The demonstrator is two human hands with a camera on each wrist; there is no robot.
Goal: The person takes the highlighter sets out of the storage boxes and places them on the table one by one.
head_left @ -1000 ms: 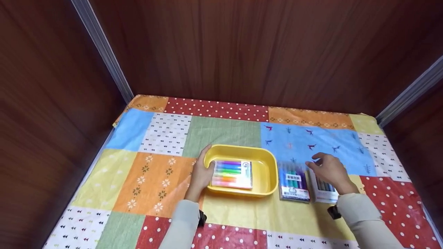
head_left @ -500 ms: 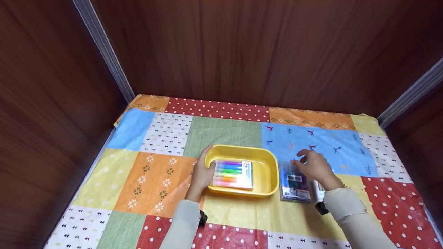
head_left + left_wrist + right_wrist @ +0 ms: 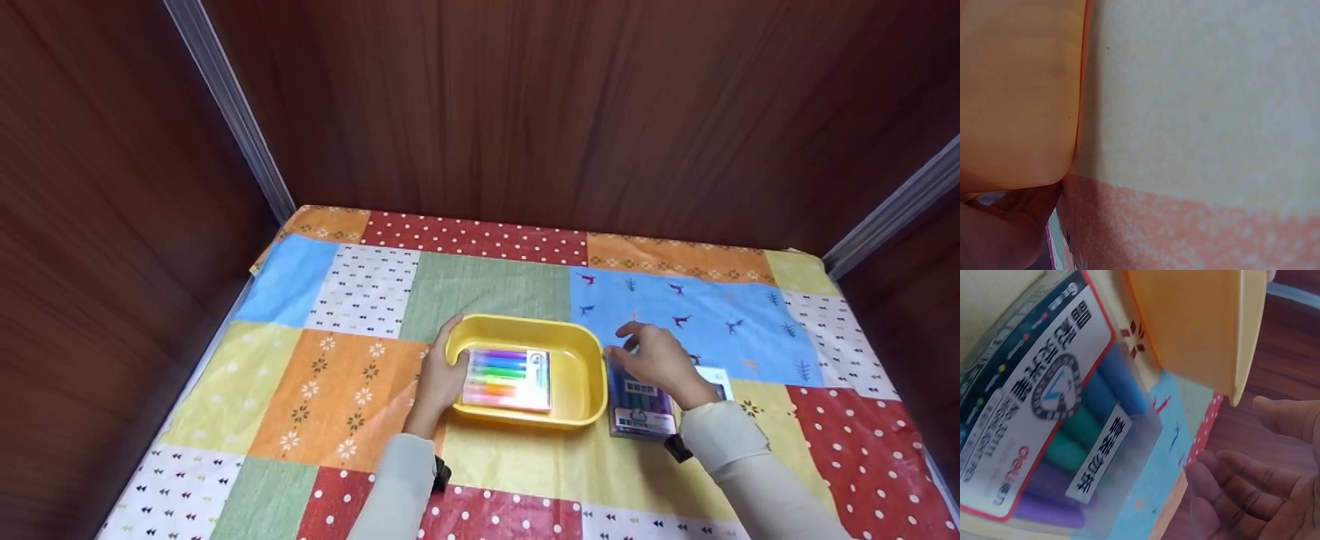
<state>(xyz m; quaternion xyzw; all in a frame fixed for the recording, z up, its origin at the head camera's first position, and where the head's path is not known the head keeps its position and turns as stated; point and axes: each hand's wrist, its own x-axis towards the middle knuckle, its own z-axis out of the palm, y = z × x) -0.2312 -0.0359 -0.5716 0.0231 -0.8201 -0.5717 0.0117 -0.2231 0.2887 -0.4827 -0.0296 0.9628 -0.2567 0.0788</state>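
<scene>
My left hand [image 3: 439,379] grips the left end of a yellow plastic bin [image 3: 576,382], its thumb over the rim. Inside the bin lies a flat pack of rainbow-coloured pens [image 3: 504,379]. At the bin's right side is a clear pack of highlighter pens [image 3: 641,421], with blue, green and purple pens showing in the right wrist view. Over that pack's far end hovers my right hand [image 3: 660,365], holding nothing, fingers loosely bent near the bin's right rim. The left wrist view shows the bin wall [image 3: 1016,95] and some fingers [image 3: 1005,230] under its edge.
Another pack with a white edge [image 3: 712,375] lies to the right, mostly hidden behind my right hand and sleeve. A patchwork-patterned cloth [image 3: 487,285] covers the table. Dark wood-look panels [image 3: 510,112] stand behind it and at both sides.
My right hand has moved left, from above the white-edged pack to above the highlighter pack, close to the bin. The left hand and bin keep their place.
</scene>
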